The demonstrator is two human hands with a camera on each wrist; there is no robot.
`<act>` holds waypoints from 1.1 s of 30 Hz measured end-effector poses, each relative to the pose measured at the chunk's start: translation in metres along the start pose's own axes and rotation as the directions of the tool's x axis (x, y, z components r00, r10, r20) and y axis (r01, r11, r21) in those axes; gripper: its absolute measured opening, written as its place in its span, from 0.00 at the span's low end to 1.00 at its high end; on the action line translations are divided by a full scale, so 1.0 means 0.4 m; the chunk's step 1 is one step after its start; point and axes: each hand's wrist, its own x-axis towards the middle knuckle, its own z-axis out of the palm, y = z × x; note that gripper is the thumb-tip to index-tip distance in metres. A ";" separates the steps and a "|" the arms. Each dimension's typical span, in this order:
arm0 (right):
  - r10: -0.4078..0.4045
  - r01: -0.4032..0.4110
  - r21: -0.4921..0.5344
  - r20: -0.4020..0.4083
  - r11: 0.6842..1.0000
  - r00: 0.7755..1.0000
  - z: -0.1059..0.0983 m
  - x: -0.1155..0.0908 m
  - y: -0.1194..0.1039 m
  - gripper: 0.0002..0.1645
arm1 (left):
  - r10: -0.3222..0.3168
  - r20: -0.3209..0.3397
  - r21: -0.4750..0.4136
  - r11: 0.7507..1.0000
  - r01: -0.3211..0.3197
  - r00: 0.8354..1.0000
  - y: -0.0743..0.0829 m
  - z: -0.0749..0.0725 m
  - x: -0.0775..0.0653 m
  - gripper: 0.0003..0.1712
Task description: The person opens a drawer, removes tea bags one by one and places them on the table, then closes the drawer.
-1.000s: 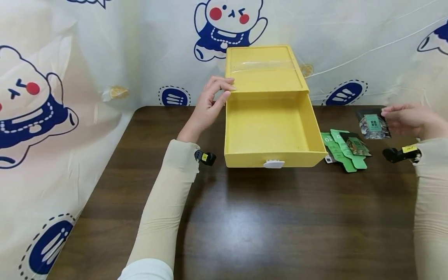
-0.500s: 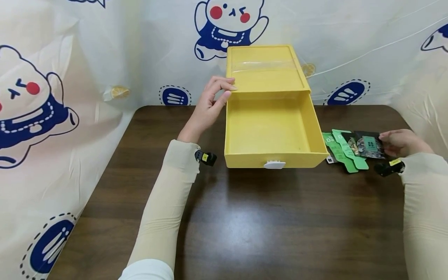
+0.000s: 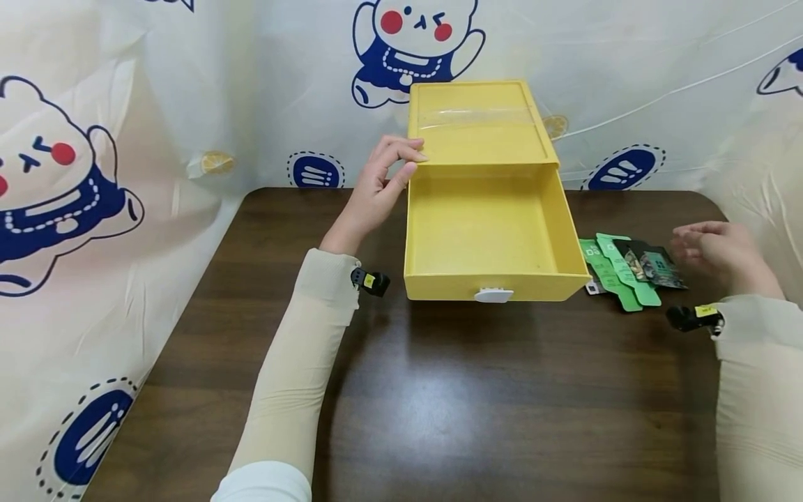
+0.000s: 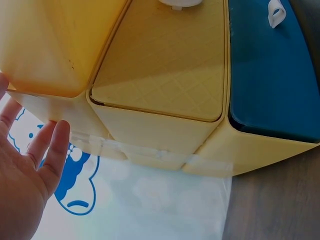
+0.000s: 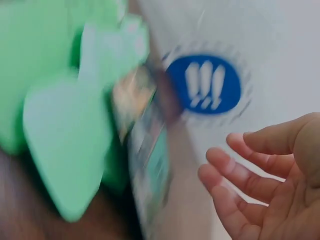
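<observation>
A yellow drawer unit stands at the back of the table with its top drawer pulled out. My left hand rests against the unit's left side, fingertips on its top edge. In the left wrist view, the fingers of my left hand are extended beside the yellow casing. Right of the drawer lie green packets and a black packet with a teal label, overlapping in a fan. My right hand hovers just right of them, holding nothing, fingers loosely bent and parted in the right wrist view.
Lower down the unit, the left wrist view shows another yellow drawer front and a blue drawer front. A white handle sticks out from the open drawer. Behind the dark wooden table hangs a printed curtain.
My right hand has brought the black packet left and down onto the fanned packets, let it go, and drawn back slightly. My left hand stays at the unit's edge.
</observation>
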 end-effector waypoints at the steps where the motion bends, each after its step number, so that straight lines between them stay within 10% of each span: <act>1: -0.025 0.026 0.040 -0.020 0.999 0.999 0.009 -0.006 -0.016 0.22 | 0.000 -0.001 -0.001 1.000 0.000 1.000 0.000 0.000 0.000 0.11; 8: -0.343 0.374 0.117 -0.222 0.920 0.913 0.077 -0.085 -0.156 0.15 | -0.010 0.009 -0.005 1.000 0.010 1.000 0.003 -0.001 0.000 0.12; 16: -0.502 0.676 0.334 -0.474 0.657 0.723 0.173 -0.222 -0.307 0.03 | -0.013 0.009 -0.014 1.000 0.013 1.000 0.005 -0.002 -0.002 0.12; 19: -0.516 0.693 0.227 -0.520 0.684 0.681 0.204 -0.282 -0.343 0.03 | -0.005 0.003 -0.007 1.000 0.005 1.000 0.004 -0.003 -0.003 0.11; 23: -0.663 0.710 -0.074 -0.437 0.700 0.608 0.239 -0.358 -0.363 0.04 | -0.016 0.004 -0.004 1.000 0.016 1.000 0.006 -0.004 -0.006 0.12; 33: -0.912 0.867 -0.311 0.006 0.389 0.411 0.357 -0.449 -0.380 0.06 | 0.002 0.006 0.003 1.000 -0.002 1.000 0.008 -0.004 -0.005 0.12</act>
